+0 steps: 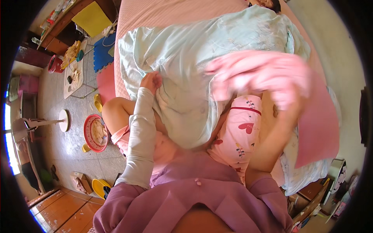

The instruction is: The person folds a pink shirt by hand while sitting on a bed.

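A crumpled pink cloth (262, 68), blurred by motion, is held by my right hand (295, 90) above the right side of the bed. Most of that hand's fingers are hidden by the cloth. My left hand (152, 81) rests at the near left part of a pale green blanket (186, 67), its fingers curled; whether they grip the fabric is not clear. The blanket spreads over the bed and down between my legs. Pink printed shorts (236, 139) cover my thighs. A grey-white sleeve (141, 139) covers my left forearm.
A person's head (263, 3) shows at the bed's far end. Right of me lie a pink mat (319, 125) and folded white bedding (303, 174). Left on the floor stand a red basin (96, 116), yellow slippers (98, 102), a small folding table (83, 62) and a round stool (64, 120).
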Motion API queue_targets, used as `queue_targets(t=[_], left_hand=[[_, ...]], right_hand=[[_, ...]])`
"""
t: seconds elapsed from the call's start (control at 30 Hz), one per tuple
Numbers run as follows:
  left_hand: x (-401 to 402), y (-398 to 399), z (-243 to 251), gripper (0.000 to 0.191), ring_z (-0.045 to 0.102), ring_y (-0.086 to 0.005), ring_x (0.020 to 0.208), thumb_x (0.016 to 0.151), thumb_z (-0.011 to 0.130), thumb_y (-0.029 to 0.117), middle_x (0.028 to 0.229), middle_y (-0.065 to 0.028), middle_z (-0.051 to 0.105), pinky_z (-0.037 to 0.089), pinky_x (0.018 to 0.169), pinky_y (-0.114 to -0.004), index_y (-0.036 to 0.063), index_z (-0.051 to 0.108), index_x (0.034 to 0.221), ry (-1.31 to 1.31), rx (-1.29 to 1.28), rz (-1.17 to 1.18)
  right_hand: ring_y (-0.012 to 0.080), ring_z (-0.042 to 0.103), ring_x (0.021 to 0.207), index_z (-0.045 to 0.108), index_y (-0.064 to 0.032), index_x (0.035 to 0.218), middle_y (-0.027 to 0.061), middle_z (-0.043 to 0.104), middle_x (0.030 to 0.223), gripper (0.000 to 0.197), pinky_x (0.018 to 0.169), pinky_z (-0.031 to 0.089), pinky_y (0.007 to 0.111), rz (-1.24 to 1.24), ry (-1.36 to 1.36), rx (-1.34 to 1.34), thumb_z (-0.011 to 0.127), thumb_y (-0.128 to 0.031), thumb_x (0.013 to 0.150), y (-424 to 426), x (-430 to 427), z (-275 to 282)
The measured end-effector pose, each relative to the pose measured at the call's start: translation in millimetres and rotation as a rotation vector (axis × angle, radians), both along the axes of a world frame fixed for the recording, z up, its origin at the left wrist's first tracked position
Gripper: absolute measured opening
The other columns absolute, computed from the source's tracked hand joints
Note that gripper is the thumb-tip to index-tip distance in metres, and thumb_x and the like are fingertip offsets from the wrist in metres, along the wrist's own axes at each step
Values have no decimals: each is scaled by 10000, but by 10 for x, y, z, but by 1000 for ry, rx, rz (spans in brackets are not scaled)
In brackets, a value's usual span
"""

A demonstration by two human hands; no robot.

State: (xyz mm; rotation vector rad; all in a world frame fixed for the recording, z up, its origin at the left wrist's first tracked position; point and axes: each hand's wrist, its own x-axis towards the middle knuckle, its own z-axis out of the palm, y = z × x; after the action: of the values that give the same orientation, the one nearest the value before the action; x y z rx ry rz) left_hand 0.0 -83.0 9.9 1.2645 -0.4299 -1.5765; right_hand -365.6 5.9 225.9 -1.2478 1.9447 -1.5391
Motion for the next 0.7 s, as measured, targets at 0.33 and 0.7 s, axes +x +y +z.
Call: queue_targets(t=[0.33, 0.7], left_hand=[[45, 32, -26, 227, 507, -154, 651, 760, 478, 240, 751, -49, 531, 435, 587, -266, 44, 503, 871, -62, 24, -8], [-78, 43, 31, 241, 508, -158, 659, 767, 474, 267, 739, -52, 526, 432, 600, -264, 48, 495, 865, 16, -11, -91]], right_hand=[[148, 403, 416, 384, -37, 487, 14, 365, 463, 227, 392, 372, 252, 719, -1168, -896, 411, -71, 710, -221, -756, 511], [150, 520, 821, 434, -10, 1065, 87, 535, 943, 386, 685, 413, 264, 1626, 275, 285, 516, -132, 708, 119, 1193, -1268]])
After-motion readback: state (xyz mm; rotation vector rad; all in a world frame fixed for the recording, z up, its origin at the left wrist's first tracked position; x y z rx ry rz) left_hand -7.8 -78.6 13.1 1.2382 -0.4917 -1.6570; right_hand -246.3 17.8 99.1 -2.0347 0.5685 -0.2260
